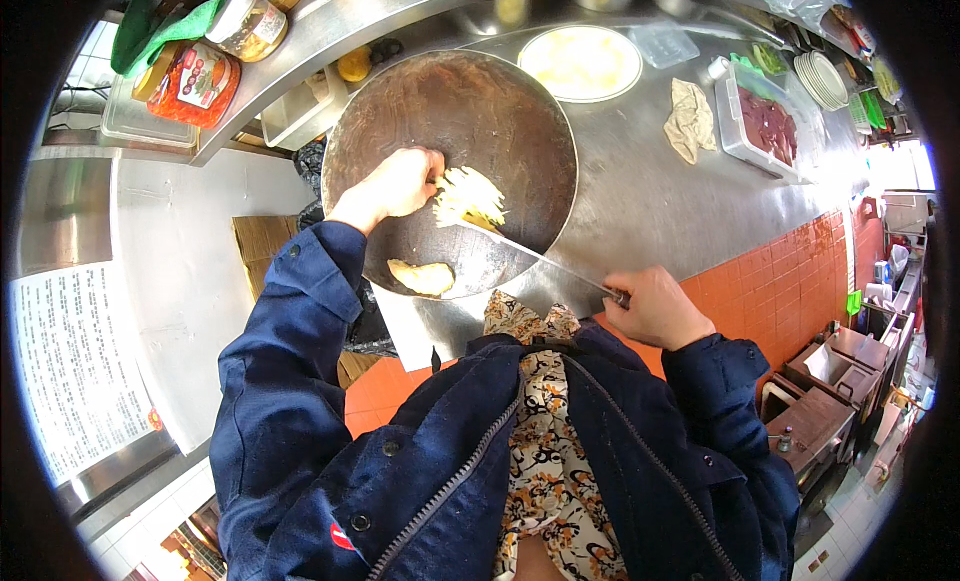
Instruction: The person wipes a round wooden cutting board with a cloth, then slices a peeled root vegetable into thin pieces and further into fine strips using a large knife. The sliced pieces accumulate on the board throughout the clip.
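Observation:
A round, dark chopping board (480, 108) lies on the steel counter before me. On it is a small heap of pale yellow vegetable shreds (471, 197). My left hand (405, 182) is at the left edge of the heap, its fingers curled; whether they grip any shreds is hidden. In my right hand (652, 303), off the board's lower right edge, is the handle of a knife (540, 257). Its thin blade reaches across the board, with its far end at the lower side of the heap. A pale curved vegetable piece (422, 278) rests near the board's lower edge.
Behind the board stands an oval plate (581, 63) with pale food. A crumpled cloth (690, 121) and a plastic tub of dark red meat (766, 127) are on the counter (622, 183) to the right. Jars (196, 85) stand on the shelf at upper left.

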Demonstrator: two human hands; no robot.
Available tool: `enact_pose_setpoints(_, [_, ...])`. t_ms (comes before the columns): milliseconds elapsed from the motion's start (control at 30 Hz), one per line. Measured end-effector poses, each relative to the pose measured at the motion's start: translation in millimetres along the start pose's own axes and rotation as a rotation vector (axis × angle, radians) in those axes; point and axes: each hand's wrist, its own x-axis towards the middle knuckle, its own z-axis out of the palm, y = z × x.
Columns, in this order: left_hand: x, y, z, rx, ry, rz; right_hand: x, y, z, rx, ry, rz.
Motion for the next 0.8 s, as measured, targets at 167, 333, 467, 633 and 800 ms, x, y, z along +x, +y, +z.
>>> enact_pose_setpoints(167, [-11.4, 5.3, 1.4, 0.056, -0.001, -0.024, 17.9, 13.1, -11.4, -0.058, 0.035, -0.027])
enact_pose_setpoints(333, [-23.3, 3.7, 2.3, 0.036, 0.046, -0.061, 25.3, 3.4, -31.0, -0.064, -0.028, -0.03])
enact_pose_setpoints(467, [-38.0, 20.2, 5.7, 0.154, 0.158, 0.013, 15.0, 2.3, -44.0, 0.05, -0.041, -0.002])
enact_pose_setpoints(633, [-35.6, 42.0, 15.7, 0.336, 0.13, 0.247, -4.5, 13.2, -48.6, 0.273, 0.052, 0.16])
enact_pose_setpoints(800, [-17.6, 25.3, 46.0, 0.369, 0.195, 0.453, -10.7, 22.9, -45.9, 0.254, 0.129, 0.177])
